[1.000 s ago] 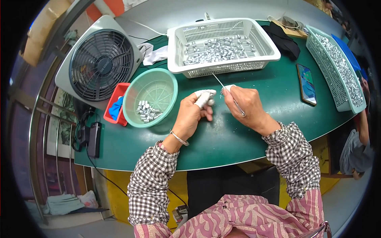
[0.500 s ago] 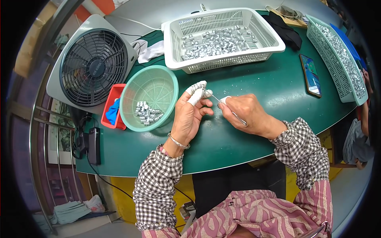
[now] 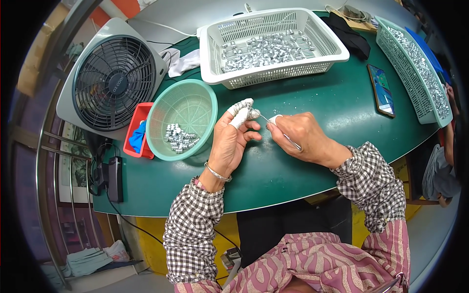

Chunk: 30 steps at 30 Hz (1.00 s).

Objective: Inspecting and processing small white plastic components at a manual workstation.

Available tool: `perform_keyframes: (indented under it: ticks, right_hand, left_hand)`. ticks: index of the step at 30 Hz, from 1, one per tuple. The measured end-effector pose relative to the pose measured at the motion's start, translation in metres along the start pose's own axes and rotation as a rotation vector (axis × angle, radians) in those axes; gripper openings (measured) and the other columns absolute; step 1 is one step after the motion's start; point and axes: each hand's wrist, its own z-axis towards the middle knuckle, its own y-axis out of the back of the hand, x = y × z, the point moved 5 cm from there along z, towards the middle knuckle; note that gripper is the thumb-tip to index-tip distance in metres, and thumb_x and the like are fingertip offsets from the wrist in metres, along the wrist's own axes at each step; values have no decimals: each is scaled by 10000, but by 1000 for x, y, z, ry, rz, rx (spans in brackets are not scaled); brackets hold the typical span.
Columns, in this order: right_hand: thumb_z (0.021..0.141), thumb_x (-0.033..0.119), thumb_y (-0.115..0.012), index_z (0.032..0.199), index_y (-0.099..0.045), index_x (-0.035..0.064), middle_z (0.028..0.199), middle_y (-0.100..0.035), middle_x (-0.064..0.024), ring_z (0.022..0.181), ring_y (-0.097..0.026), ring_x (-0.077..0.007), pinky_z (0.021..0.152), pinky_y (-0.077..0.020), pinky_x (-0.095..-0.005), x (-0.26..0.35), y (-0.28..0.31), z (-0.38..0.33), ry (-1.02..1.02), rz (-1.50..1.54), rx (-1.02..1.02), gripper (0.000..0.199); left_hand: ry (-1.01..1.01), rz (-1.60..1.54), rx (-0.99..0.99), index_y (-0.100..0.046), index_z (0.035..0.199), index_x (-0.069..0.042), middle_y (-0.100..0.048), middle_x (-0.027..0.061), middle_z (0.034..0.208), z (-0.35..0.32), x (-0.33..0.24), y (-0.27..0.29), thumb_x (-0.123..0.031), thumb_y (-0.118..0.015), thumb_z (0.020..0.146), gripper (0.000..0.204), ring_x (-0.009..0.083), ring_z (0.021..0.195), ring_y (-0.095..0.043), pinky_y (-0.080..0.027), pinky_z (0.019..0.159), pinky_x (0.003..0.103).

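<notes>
My left hand (image 3: 231, 146) is raised over the green table, its thumb and forefinger wrapped in white finger covers. Pinched between those covered tips is a small silvery metal part (image 3: 250, 108), mostly hidden. From the right, my right hand (image 3: 304, 136) grips a thin metal pick (image 3: 293, 142) like a pen, its point at the metal part. A white cover also shows on a right fingertip. Just left of my left hand sits a light green plastic colander (image 3: 159, 100), with several small silvery metal parts (image 3: 180, 138) at its bottom.
A white plastic basket (image 3: 276, 73) of metal parts stands at the back; a pale green basket (image 3: 408, 73) of them stands far right. A phone (image 3: 381, 90) lies near it. On the left are a box fan (image 3: 115, 83), a red bin (image 3: 132, 134) and a black power adapter (image 3: 116, 179).
Both hands keep nearly the same place, with the pick still at the metal part. The right hand's grip has shifted slightly. The whole view has drifted a little.
</notes>
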Motion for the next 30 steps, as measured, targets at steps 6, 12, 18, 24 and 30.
perform_keyframes:
  ticks: [6, 12, 18, 24, 30]
  right_hand:
    - [786, 7, -578, 601, -447, 10, 512, -467, -117, 424, -473, -285, 400, -352, -370, 0, 0, 0, -9, -1, 4, 226]
    - [793, 23, -582, 643, -460, 4, 558, -481, -121, 458, -487, -287, 418, -365, -374, 0, 1, 1, -29, -31, 5, 194]
    - [802, 32, -585, 684, -465, -1, 595, -492, -126, 478, -492, -289, 426, -367, -377, 1, -1, 1, -2, -68, 7, 171]
    - [817, 45, -577, 672, -458, 4, 603, -494, -129, 488, -498, -300, 439, -385, -384, -2, -3, 0, -38, 116, 26, 192]
    - [839, 97, -567, 670, -450, 11, 595, -494, -120, 492, -509, -298, 455, -403, -376, 0, -11, -3, 26, -136, 153, 223]
  left_hand:
    - [-9, 59, 12, -499, 1140, -5, -589, 95, 957, 2, 0, -1, -129, -511, 909, 263, 133, 740, -582, -534, 574, 249]
    - [-24, 90, -11, -493, 1141, -3, -586, 95, 958, 1, -2, -1, -159, -503, 917, 273, 134, 742, -582, -534, 580, 254]
    - [-56, 77, -43, -495, 1137, -3, -578, 67, 911, 2, 0, -1, -209, -494, 926, 295, 121, 701, -560, -510, 546, 246]
    - [82, -81, 45, -516, 1093, 1, -549, 33, 805, 1, 7, -3, -257, -454, 943, 304, 104, 639, -521, -455, 490, 232]
    - [92, 105, -6, -549, 1027, 0, -495, -9, 709, -2, 9, -2, -297, -421, 953, 332, 76, 572, -466, -372, 432, 198]
